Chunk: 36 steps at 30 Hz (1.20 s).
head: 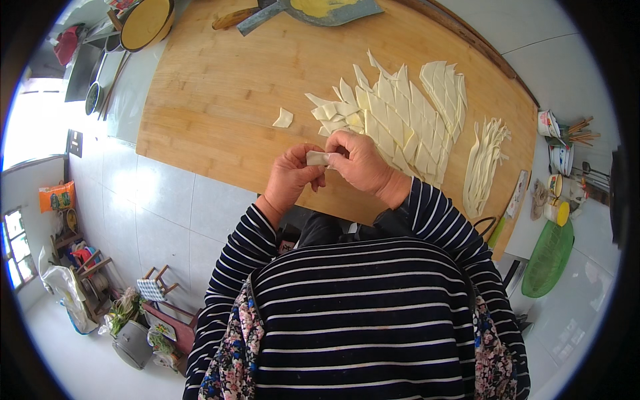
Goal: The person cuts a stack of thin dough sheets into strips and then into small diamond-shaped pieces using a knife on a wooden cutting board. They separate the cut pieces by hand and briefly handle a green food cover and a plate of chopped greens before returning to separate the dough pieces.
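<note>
Between my two hands is a small pale piece of dough [316, 158]. My left hand [295, 172] pinches it at its left end. The thumb and fingers of my right hand [361, 159] grip the other end and hide part of it. Both hands are above the near edge of a wooden board [215, 85]. To the right of them lies a spread of diamond-cut dough pieces [395, 110], some overlapping. One loose dough piece [283, 118] rests apart on the left. A bundle of dough strips [482, 170] lies farther right.
At the board's far edge sits a metal scoop [327, 12] with yellow flour, beside a wooden handle [235, 19]. A knife [515, 195] lies along the right edge. Beyond it are a green basket [548, 257] and several bowls. A yellow basin [146, 24] stands at upper left.
</note>
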Available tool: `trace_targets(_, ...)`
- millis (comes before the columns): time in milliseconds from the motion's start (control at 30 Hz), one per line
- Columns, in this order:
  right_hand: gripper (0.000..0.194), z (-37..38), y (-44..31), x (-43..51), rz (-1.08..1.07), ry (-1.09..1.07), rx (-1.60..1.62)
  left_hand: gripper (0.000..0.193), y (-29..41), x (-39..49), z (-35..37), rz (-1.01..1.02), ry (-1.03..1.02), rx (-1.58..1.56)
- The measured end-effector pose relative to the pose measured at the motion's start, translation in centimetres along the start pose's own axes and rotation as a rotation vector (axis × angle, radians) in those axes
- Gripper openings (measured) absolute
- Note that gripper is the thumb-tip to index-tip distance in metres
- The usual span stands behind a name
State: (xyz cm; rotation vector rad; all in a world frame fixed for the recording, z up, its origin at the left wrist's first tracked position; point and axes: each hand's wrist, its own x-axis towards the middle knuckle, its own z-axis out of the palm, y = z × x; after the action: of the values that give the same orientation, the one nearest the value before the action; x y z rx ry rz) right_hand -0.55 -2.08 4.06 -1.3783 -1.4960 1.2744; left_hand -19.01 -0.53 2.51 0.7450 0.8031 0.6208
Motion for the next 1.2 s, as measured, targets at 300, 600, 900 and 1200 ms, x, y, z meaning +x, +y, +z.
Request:
trace_targets(300,0.006,-0.5,-0.8,0.2,0.307,0.013,0.506,0.012,-0.4,0.1,-0.2,-0.012,0.035,0.026)
trace_targets(600,0.010,-0.4,-0.8,0.5,0.278,0.025,0.348,0.010,0.5,0.0,1.0,-0.066,0.144,0.047)
trace_targets(900,0.011,-7.5,0.2,-1.4,-0.019,0.230,-0.327,0.045,1.7,0.5,-1.1,0.161,0.627,1.017)
trace_targets(1200,0.013,-4.3,3.1,-5.2,0.016,0.191,-0.582,0.029,-1.4,-0.1,-0.6,0.290,0.537,0.881)
